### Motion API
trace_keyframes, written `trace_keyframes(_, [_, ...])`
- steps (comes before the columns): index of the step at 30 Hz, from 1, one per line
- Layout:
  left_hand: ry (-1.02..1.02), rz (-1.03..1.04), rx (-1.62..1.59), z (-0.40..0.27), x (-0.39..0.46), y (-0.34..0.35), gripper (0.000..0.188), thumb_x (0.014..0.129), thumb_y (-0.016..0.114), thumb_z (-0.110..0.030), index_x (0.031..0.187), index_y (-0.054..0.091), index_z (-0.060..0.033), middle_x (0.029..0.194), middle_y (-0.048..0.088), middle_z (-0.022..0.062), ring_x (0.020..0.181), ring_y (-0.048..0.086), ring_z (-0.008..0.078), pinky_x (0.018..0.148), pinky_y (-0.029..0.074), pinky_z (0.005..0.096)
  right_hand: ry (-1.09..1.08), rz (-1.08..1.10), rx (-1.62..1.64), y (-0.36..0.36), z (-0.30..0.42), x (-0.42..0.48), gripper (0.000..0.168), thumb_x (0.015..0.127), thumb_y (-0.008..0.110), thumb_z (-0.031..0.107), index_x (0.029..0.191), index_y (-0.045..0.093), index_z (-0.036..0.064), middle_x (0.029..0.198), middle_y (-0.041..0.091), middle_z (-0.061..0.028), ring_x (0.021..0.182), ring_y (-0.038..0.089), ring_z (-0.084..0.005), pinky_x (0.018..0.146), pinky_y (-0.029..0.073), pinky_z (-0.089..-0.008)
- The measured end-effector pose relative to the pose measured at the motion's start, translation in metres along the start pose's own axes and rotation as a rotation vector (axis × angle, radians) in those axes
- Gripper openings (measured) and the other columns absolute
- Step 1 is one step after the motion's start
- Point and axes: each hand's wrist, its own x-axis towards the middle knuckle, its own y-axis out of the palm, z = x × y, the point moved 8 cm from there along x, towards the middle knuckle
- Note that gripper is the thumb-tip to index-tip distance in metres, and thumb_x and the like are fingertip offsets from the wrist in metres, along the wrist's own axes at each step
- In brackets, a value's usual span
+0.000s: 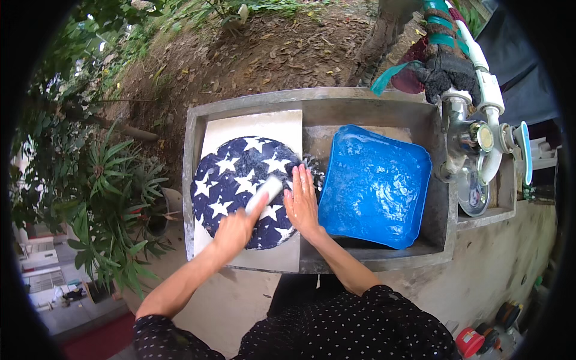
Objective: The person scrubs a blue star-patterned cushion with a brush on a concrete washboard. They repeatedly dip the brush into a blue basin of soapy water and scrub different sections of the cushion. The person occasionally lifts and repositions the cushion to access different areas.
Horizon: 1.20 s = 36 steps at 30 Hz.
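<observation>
A round, dark blue mat with white stars [245,183] lies wet on a pale slab [254,120] over the left part of a concrete sink. My left hand [238,227] grips a white oblong scrubbing tool [265,193] at the middle of the mat. Motion blurs the tool, and its underside is hidden. At the mat's right edge my right hand [303,202] rests flat, palm down, thumb apart from the fingers. Just right of that hand stands a square blue plastic basin [373,189] holding water.
The concrete sink's rim [315,93] surrounds the slab and basin. At the right rise a metal tap assembly [468,130] and a white pipe [490,85] with a blue-handled valve [525,153]. Leafy plants [112,198] stand at the left. A red bucket [469,341] sits low at the right.
</observation>
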Motion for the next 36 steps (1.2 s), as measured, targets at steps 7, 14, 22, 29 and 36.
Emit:
trace_keyframes(7, [-0.081,-0.277,-0.146,0.015,0.092,-0.005,0.069,0.086,0.048,0.001,0.151,0.028,-0.0109,0.075,0.067,0.0235,0.069,0.068,0.039,0.062,0.055,0.0509,0.303,-0.121,0.305,0.022,-0.03,-0.024,0.055,0.1,0.047,0.023,0.145,0.032,-0.005,0.145,0.039,-0.0276,0.133,0.039,-0.0444,0.108,0.036,-0.0445])
trace_keyframes(14, [-0.022,-0.058,0.059,-0.013,0.028,0.007,0.08,0.084,0.05,-0.001,0.156,0.019,-0.0177,0.073,0.067,0.0222,0.063,0.068,0.0369,0.054,0.055,0.0496,0.587,-0.292,0.424,0.027,-0.053,-0.032,0.043,0.105,0.035,0.031,0.128,0.052,-0.002,0.116,0.062,-0.0273,0.108,0.06,-0.0433,0.092,0.046,-0.0456])
trace_keyframes(22, [0.05,-0.087,-0.091,-0.046,0.018,0.012,0.08,0.084,0.05,-0.001,0.156,0.017,-0.0155,0.07,0.064,0.0222,0.06,0.067,0.0351,0.051,0.056,0.048,0.82,-0.235,0.988,0.053,-0.091,-0.033,0.057,0.103,0.04,0.041,0.13,0.051,-0.008,0.125,0.059,-0.0228,0.116,0.056,-0.0306,0.098,0.043,-0.0379])
trace_keyframes(29, [-0.034,-0.341,-0.038,-0.012,0.084,-0.019,0.063,0.088,0.048,-0.005,0.149,0.036,-0.0137,0.075,0.067,0.0181,0.061,0.067,0.032,0.055,0.055,0.0441,0.689,-0.101,0.479,0.027,-0.042,-0.01,0.063,0.1,0.045,0.042,0.138,0.041,-0.008,0.141,0.044,-0.0264,0.132,0.042,-0.0391,0.11,0.033,-0.0428])
trace_keyframes(36, [-0.249,-0.152,-0.067,0.042,-0.003,-0.006,0.075,0.086,0.048,0.0,0.154,0.024,-0.0224,0.073,0.065,0.0226,0.063,0.066,0.0378,0.059,0.054,0.0512,0.009,0.11,-0.239,0.036,0.016,0.027,0.065,0.092,0.055,0.026,0.144,0.033,-0.008,0.153,0.03,-0.0248,0.144,0.024,-0.0378,0.119,0.014,-0.051])
